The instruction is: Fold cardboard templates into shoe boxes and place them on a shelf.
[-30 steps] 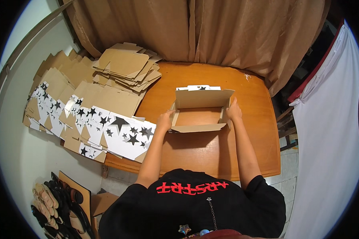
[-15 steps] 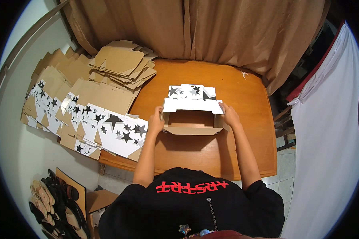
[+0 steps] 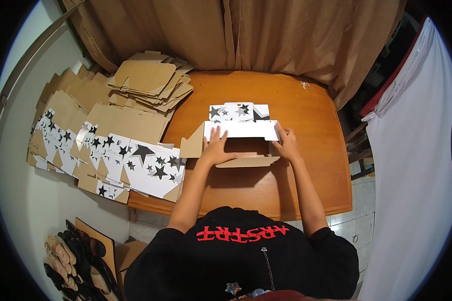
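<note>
A partly folded cardboard box [image 3: 240, 129], white outside with black and grey stars and brown inside, stands on the wooden table in front of me. Its near side gapes toward me. On the left, a brown side flap [image 3: 193, 143] sticks outward. My left hand [image 3: 216, 149] lies with fingers spread against the box's left front part, the fingertips on the white panel. At the right front corner, my right hand [image 3: 287, 144] grips the side edge of the box. A brown front flap [image 3: 248, 162] slopes down along the near edge.
Flat star-printed cardboard blanks [image 3: 150, 168] overlap along the table's left side. Behind them rises a stack of brown folded cardboard [image 3: 148, 80]. A brown curtain [image 3: 296, 40] hangs behind the table [image 3: 311, 175]. Shoes [image 3: 80, 256] stand at the lower left; white cloth [image 3: 407, 150] hangs at right.
My left hand has shifted right, from the box's left edge onto its front part, and its fingers have spread. The left side flap now stands outward. My right hand stays at the right corner.
</note>
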`<action>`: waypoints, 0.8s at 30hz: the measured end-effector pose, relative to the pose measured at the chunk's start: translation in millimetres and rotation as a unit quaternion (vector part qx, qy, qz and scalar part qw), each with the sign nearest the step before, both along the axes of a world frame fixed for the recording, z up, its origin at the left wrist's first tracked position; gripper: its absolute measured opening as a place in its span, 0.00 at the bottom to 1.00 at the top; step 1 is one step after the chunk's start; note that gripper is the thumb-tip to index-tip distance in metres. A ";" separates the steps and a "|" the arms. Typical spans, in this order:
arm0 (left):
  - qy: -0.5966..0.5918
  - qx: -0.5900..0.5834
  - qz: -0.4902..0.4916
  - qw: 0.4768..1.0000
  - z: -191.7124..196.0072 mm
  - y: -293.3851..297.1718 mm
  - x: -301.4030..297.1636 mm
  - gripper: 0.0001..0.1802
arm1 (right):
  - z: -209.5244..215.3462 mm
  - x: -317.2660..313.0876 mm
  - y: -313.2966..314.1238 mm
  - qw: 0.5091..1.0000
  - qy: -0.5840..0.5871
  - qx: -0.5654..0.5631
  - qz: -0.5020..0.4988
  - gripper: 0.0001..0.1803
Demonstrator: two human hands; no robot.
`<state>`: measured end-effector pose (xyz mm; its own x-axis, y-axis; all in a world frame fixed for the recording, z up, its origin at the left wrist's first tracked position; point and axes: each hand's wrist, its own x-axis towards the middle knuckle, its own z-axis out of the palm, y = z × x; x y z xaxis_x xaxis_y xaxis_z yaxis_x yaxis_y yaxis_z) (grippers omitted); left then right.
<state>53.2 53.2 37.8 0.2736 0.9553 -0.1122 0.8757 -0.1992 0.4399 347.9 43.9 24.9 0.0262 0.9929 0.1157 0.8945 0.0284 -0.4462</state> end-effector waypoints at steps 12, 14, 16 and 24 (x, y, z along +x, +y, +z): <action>-0.035 0.012 -0.072 0.997 -1.2 -20.3 11.8 0.44 | -7.9 68.3 -18.8 0.794 0.572 -0.023 -0.204 0.24; -0.023 0.008 -0.071 0.997 3.6 -23.4 12.5 0.41 | 12.0 59.4 -22.7 0.761 0.640 -0.023 -0.108 0.14; -0.011 0.005 -0.073 0.997 2.6 -25.1 13.6 0.39 | 22.7 35.4 -17.4 0.797 0.597 -0.017 -0.094 0.14; 0.017 0.032 -0.044 0.998 -3.7 -23.0 18.3 0.48 | -5.1 -38.9 22.2 0.954 0.266 0.123 -0.067 0.32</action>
<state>71.5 30.2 34.1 0.3538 0.9332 -0.0630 0.8680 -0.3025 0.3938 309.0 66.0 19.8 0.2714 0.9212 0.2789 0.5458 0.0913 -0.8329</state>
